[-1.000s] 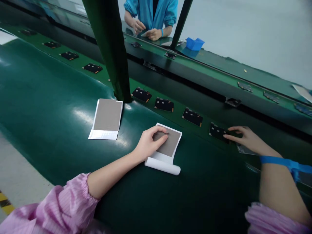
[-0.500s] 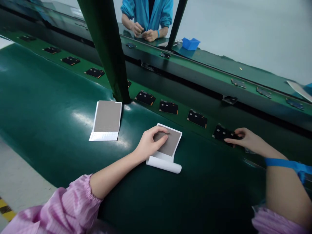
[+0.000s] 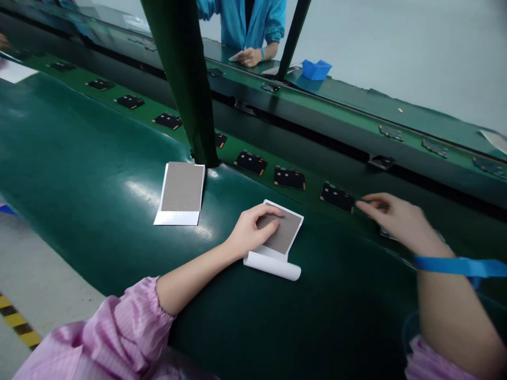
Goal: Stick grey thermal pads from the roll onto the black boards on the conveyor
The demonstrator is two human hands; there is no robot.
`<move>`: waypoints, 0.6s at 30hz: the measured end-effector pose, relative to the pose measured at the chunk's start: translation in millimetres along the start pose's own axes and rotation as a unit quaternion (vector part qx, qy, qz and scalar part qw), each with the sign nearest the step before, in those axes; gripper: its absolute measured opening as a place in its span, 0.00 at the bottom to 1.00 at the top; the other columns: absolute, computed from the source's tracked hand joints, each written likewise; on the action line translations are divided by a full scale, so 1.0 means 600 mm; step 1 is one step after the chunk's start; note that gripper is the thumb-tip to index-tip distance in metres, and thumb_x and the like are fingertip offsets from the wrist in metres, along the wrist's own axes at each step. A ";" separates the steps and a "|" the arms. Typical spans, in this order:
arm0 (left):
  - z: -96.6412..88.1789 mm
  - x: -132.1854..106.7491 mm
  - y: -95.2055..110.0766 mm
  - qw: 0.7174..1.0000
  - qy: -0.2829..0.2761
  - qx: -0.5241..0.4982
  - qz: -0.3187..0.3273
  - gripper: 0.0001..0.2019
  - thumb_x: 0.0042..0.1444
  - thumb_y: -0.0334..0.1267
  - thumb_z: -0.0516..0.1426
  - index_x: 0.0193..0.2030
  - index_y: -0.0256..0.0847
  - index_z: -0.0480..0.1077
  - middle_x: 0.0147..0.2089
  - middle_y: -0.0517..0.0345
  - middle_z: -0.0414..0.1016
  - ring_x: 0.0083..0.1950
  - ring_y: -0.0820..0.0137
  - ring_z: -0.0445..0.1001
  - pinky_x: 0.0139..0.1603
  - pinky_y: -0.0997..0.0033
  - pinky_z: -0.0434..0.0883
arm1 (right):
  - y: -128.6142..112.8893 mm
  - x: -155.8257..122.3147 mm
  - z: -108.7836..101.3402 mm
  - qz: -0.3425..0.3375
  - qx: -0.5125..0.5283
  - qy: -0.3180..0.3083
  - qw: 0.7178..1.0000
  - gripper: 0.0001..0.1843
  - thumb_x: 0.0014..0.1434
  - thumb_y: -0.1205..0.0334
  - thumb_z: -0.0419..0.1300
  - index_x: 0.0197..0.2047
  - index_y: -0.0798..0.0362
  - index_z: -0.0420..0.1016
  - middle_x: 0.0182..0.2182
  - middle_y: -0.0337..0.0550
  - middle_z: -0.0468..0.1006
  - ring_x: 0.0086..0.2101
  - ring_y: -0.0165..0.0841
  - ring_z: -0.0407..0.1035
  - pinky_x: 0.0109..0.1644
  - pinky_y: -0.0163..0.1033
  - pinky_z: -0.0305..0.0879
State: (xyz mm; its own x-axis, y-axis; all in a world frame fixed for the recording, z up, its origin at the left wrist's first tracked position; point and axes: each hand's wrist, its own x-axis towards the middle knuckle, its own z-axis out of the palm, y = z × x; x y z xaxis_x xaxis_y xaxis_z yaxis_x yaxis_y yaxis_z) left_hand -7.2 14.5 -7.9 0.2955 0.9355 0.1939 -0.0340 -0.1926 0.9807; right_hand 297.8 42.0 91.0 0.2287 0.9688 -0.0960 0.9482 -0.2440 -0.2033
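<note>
My left hand (image 3: 257, 228) rests on a grey rectangular sheet (image 3: 291, 232), thumb and index finger apart. The sheet lies on white backing paper whose near end curls into a roll (image 3: 273, 265). My right hand (image 3: 398, 219) hovers over the green strip, thumb and forefinger slightly parted, with nothing seen between them. Its fingertips are just right of a flat black circuit board (image 3: 337, 198). Beneath that hand, the edge of a greyish flat piece (image 3: 387, 233) shows; the rest is hidden. Left of my left hand lies another grey sheet (image 3: 182, 187) on white backing.
Several black boards (image 3: 289, 178) lie in a row along the green strip. A dark green post (image 3: 186, 79) rises behind the sheets. Across the line, a person in blue (image 3: 253, 26) holds a pale flat piece beside a blue bin (image 3: 316, 69).
My right hand has let go of the black board it was touching, and its fingers have opened. Boards have shifted rightward along the strip. My left hand stays on the sheet.
</note>
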 end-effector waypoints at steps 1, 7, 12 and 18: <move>0.000 0.000 0.001 1.000 -0.004 -0.001 -0.001 0.08 0.55 0.32 0.55 0.41 0.38 0.72 0.44 0.54 0.75 0.44 0.66 0.73 0.46 0.68 0.69 | -0.038 -0.015 0.020 -0.053 0.076 -0.011 0.996 0.28 0.45 0.36 0.54 0.37 0.53 0.72 0.32 0.51 0.73 0.33 0.48 0.68 0.37 0.50 0.67; 0.002 0.001 0.000 1.000 -0.005 -0.015 0.006 0.09 0.55 0.31 0.54 0.41 0.37 0.72 0.43 0.54 0.76 0.45 0.66 0.73 0.47 0.68 0.69 | -0.170 -0.076 0.089 -0.319 0.225 -0.006 0.921 0.18 0.63 0.41 0.56 0.36 0.45 0.74 0.36 0.44 0.68 0.36 0.42 0.66 0.35 0.46 0.66; 0.003 0.001 0.002 1.000 -0.013 -0.022 0.012 0.09 0.54 0.30 0.54 0.41 0.38 0.72 0.44 0.54 0.76 0.44 0.66 0.73 0.48 0.67 0.69 | -0.179 -0.080 0.103 -0.352 0.236 0.001 0.906 0.14 0.66 0.46 0.56 0.34 0.45 0.71 0.38 0.44 0.65 0.38 0.44 0.66 0.38 0.49 0.68; 0.001 0.001 0.003 1.000 -0.018 0.000 0.005 0.10 0.56 0.32 0.54 0.43 0.38 0.73 0.44 0.53 0.76 0.45 0.66 0.73 0.47 0.67 0.69 | -0.155 -0.071 0.086 -0.338 0.229 -0.016 0.913 0.14 0.66 0.48 0.53 0.33 0.47 0.69 0.39 0.46 0.64 0.41 0.44 0.64 0.42 0.47 0.67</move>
State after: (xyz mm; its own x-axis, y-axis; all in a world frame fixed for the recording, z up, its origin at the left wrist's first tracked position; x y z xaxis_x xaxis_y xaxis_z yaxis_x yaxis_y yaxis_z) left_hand -6.2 14.7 -6.1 0.3287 0.9222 0.2035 -0.0369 -0.2028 0.9785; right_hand 188.3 21.1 63.8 -0.3878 0.9050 0.1750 0.6767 0.4084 -0.6126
